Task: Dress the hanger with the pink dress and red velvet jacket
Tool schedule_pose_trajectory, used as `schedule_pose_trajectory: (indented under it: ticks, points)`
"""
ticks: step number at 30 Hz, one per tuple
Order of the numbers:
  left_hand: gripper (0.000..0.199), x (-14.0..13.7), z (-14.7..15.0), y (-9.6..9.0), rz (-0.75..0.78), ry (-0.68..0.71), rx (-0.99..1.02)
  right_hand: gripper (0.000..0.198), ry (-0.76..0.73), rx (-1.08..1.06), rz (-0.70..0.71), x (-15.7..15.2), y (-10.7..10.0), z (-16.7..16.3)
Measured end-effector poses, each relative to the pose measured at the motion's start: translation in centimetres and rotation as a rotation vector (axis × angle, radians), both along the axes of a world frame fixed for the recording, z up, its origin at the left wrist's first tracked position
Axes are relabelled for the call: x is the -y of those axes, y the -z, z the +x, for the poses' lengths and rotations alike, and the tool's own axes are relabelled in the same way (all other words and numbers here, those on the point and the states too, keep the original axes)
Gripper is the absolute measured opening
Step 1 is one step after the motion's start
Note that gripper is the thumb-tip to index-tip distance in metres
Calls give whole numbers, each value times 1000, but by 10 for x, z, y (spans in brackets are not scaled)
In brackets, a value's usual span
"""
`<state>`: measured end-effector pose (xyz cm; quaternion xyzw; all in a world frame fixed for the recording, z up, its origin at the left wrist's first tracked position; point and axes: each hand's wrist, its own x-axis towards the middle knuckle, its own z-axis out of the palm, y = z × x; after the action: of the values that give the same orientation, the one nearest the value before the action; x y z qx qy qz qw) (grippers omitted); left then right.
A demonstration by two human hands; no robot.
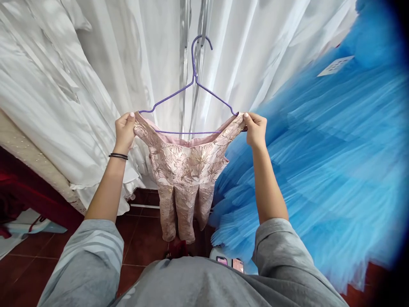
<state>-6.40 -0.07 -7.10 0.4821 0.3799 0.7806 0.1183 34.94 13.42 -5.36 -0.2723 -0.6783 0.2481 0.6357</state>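
A pink and gold brocade dress [188, 164] hangs in front of me on a purple hanger [211, 88]. My left hand [125, 130] pinches the dress at its left shoulder, thumb on top. At the opposite shoulder my right hand [255, 128] grips the fabric the same way, next to the hanger's end. Between the hands the neckline is spread wide, with the hanger's lower bar crossing it. The hook points up and curves to the right, in front of a metal pole; I cannot tell whether it touches. The pleated skirt hangs down toward the floor.
White gowns [60, 85] hang at the left, and a white curtain [140, 51] is behind. A big blue tulle dress [319, 170] fills the right side. Below it, two phones [237, 265] lie on a pale stool [215, 252]. The floor [140, 243] has dark red tiles.
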Motion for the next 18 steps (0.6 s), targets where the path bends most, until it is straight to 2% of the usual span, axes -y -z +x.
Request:
schedule_pose_trajectory:
  ticks: [3, 8, 13, 18]
  points:
    - [53, -5, 8, 8, 100, 10, 111, 53, 71, -128, -20, 1, 6, -6]
    - [53, -14, 18, 12, 110, -47, 234, 54, 171, -316, -20, -7, 17, -21]
    - [55, -17, 12, 19, 97, -10, 311, 50, 142, -436, -19, -16, 26, -27]
    - [58, -10, 10, 26, 85, -1, 314, 53, 63, -530, -114, -18, 35, -28]
